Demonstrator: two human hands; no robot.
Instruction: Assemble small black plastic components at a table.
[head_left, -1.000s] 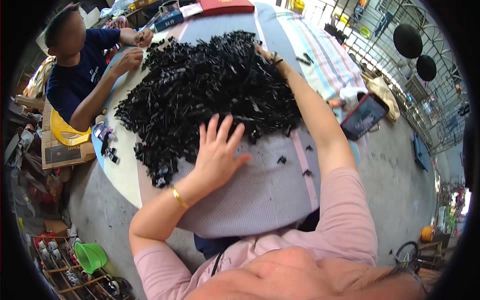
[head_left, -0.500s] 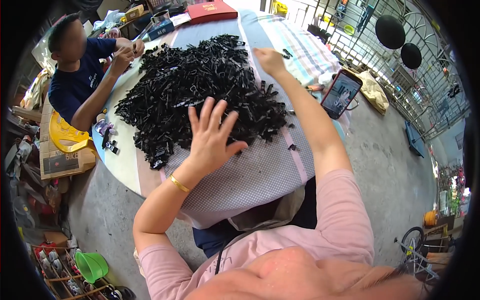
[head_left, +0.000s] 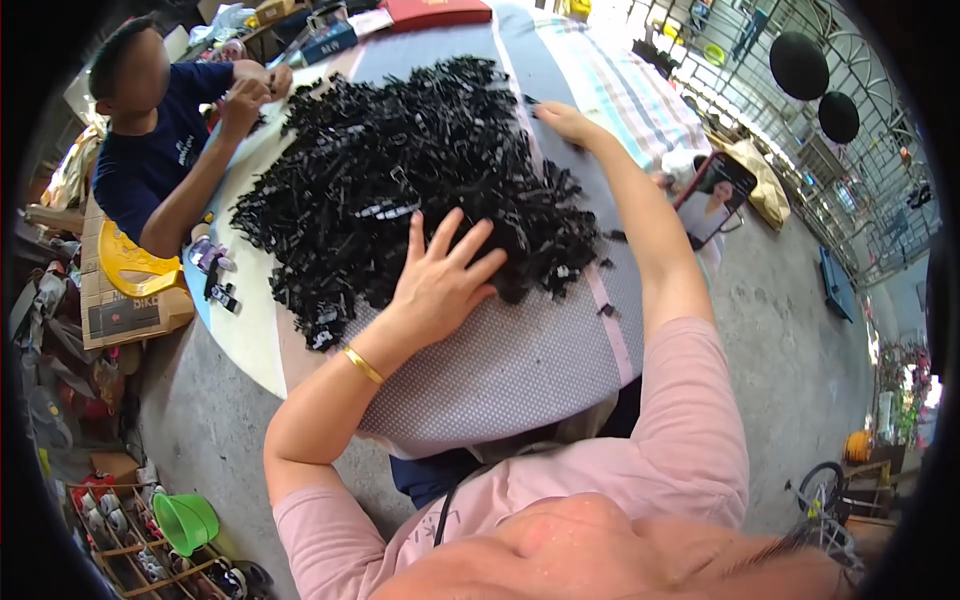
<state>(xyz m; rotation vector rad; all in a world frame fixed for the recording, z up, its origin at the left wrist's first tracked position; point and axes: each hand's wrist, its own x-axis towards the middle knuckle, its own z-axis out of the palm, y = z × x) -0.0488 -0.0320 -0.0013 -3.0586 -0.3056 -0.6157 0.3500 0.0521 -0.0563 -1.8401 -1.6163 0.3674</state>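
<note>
A broad heap of small black strap-like pieces (head_left: 390, 170), some looped like clips, covers much of the cloth-covered round table (head_left: 480, 385). My left hand (head_left: 450, 275) lies on the heap's near edge, fingers spread and palm down, holding nothing. At the heap's far right edge, my right hand (head_left: 568, 124) rests side-on at the cloth with its fingers stretched out. A small black piece shows just beyond those fingertips. Several strays lie apart near the right side of the heap.
Across at the left, a co-worker (head_left: 180, 150) holds something small in both hands. A phone (head_left: 712, 200) stands upright at the table's right. A red box (head_left: 435, 12) sits at the back edge. A green bucket (head_left: 187, 522) is on the lower left rack.
My left hand has come down onto the heap and slightly right. My right hand has shifted right, and the loose black piece formerly beyond it now lies on its heap side.
</note>
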